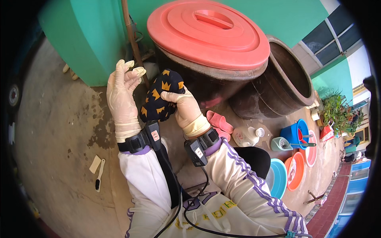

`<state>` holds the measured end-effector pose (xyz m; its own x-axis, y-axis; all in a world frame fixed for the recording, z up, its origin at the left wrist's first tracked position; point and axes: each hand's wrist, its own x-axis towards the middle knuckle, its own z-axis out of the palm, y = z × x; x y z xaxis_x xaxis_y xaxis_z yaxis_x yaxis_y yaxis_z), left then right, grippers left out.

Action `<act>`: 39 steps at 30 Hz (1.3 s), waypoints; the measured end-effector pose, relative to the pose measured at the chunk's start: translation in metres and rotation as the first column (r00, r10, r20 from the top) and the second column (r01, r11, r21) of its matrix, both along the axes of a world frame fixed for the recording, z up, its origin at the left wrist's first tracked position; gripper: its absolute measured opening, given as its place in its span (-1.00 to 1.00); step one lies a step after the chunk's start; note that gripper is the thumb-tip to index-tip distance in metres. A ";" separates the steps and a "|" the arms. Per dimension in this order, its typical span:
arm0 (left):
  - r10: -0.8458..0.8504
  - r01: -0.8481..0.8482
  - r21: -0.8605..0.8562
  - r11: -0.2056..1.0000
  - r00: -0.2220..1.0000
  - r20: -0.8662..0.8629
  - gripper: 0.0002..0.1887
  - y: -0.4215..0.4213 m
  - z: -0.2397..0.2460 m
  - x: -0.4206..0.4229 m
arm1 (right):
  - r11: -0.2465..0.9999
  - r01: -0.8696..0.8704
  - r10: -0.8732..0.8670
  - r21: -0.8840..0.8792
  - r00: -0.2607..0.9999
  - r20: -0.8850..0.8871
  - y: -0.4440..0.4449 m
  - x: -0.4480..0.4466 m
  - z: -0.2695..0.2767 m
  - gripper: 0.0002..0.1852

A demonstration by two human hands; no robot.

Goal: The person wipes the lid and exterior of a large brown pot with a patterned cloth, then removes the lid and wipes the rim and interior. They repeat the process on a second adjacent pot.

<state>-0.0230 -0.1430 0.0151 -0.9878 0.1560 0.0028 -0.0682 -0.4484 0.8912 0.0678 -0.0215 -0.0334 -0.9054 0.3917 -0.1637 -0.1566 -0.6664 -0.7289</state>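
My right hand (188, 110), in a pale rubber glove, grips a bundled black fabric item (163, 96) printed with orange crowns. The thumb presses on its near side, and the fingers behind it are mostly hidden. What kind of item it is, I cannot tell. To its left my left hand (123, 96), gloved alike, is raised with its fingers apart and partly curled, holding nothing. Beyond the fabric stands a large dark glazed jar (190, 83) under a red plastic lid (190, 35).
An uncovered brown jar (268, 92) leans right. Pink slippers (220, 121), a white plastic jug (245, 136), a blue bucket (290, 134), a light blue basin (276, 180) and an orange basin (293, 172) lie rightward. A brush (100, 175) rests on the left floor. Cables run from my wrist devices.
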 end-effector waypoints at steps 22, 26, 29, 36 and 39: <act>-0.227 0.193 0.472 0.860 0.974 0.017 -0.48 0.002 -0.004 0.004 | -0.171 -0.452 -0.453 0.875 0.825 0.338 0.223 -0.059 0.142 -0.26; -0.151 0.068 0.504 0.861 0.981 0.125 -0.45 0.004 -0.007 0.005 | -0.279 -0.618 -0.523 0.735 0.740 0.424 0.282 -0.079 0.140 -0.28; -0.143 0.045 0.506 0.861 0.977 0.158 -0.45 0.008 -0.008 0.004 | -0.385 -0.707 -0.571 0.593 0.687 0.449 0.301 -0.103 0.144 -0.28; -0.088 -0.020 0.523 0.852 0.980 0.181 -0.52 0.019 -0.011 -0.004 | -0.460 -0.821 -0.598 0.337 0.567 0.566 0.304 -0.158 0.139 -0.29; -0.165 0.125 0.534 0.836 0.986 0.027 -0.50 0.023 -0.009 -0.006 | -0.567 -0.771 -0.613 0.291 0.630 0.477 0.312 -0.161 0.129 -0.47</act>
<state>-0.0293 -0.1198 0.0058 -0.9547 0.2917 0.0588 -0.2220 -0.8298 0.5120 -0.0936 0.2905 0.0957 -0.8876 0.4231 -0.1821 0.3481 0.8750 0.3364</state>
